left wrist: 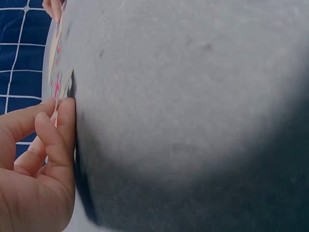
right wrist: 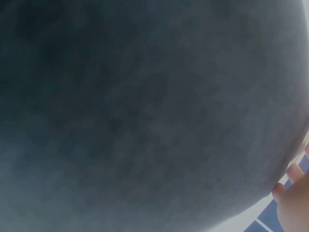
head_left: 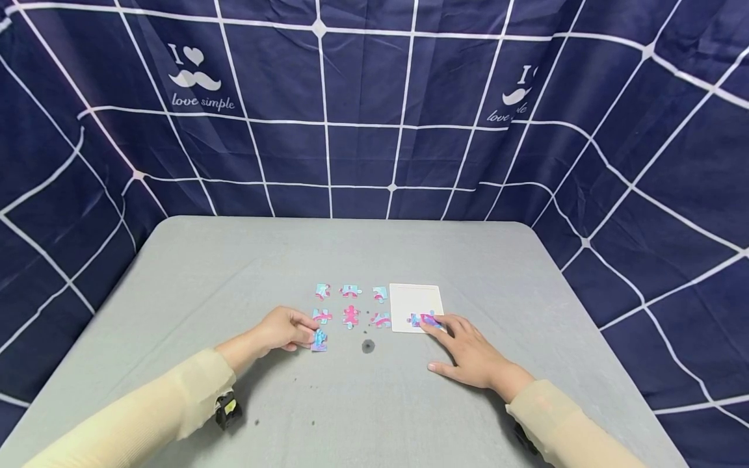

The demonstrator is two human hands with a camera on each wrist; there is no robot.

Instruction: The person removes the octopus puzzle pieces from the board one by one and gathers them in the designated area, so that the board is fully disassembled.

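Observation:
My left hand point(head_left: 285, 329) pinches a blue-purple puzzle piece point(head_left: 318, 342) between thumb and fingers. In the left wrist view the left hand point(left wrist: 43, 164) holds that piece edge-on, tilted against the grey tabletop. My right hand point(head_left: 471, 354) lies over the lower right of a square white tray point(head_left: 412, 296). Its extended fingertips touch joined blue and purple puzzle pieces point(head_left: 417, 319) in the tray, partly covering them; its thumb is spread apart. At its right edge, the right wrist view catches only part of the right hand point(right wrist: 295, 198).
Several loose pink and light-blue pieces lie in two rows left of the tray, among them a pink piece point(head_left: 351, 316) and a corner-like piece point(head_left: 380, 294). A dark round spot point(head_left: 368, 346) marks the grey table point(head_left: 281, 253). Navy gridded curtains point(head_left: 363, 84) surround it.

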